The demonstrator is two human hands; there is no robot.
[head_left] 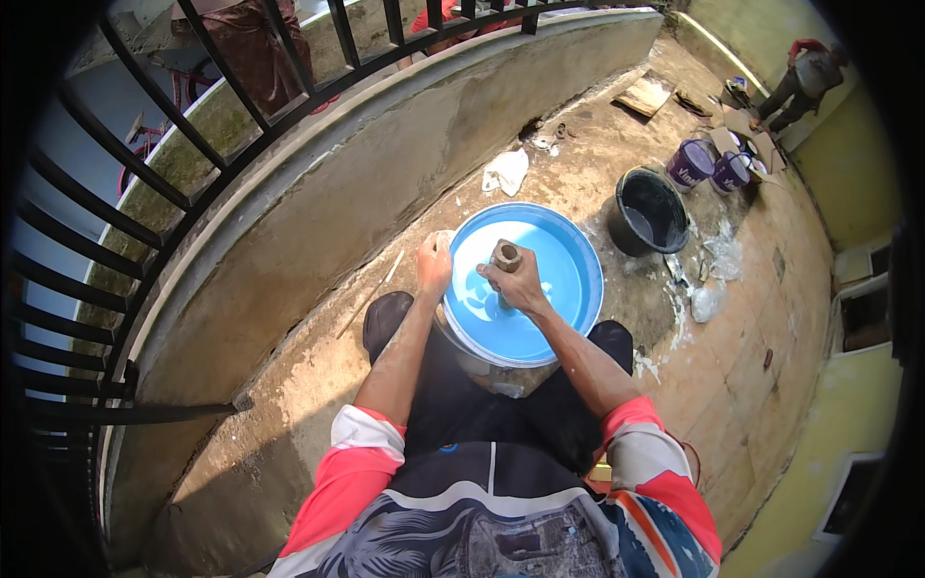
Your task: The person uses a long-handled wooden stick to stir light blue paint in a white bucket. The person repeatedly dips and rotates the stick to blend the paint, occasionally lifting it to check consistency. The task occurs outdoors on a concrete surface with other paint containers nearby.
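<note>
A large round bucket (589, 265) of light blue paint (557, 313) stands between my knees. My left hand (435, 262) is closed on the left side of its rim. My right hand (521, 282) is wrapped round a thick brown stick with a hollow end, which looks like bamboo (506, 253), held upright over the middle of the bucket. Its lower end goes down into the paint and is hidden. Pale streaks and ripples show on the paint around it.
To the right stand a black bucket (628, 228) and purple paint pails (691, 166), with crumpled plastic (723, 258) nearby. A white cloth (506, 171) and a thin stick (371, 294) lie by the low wall (318, 231). A person (807, 82) stands far right; another is beyond the black railing (145, 173).
</note>
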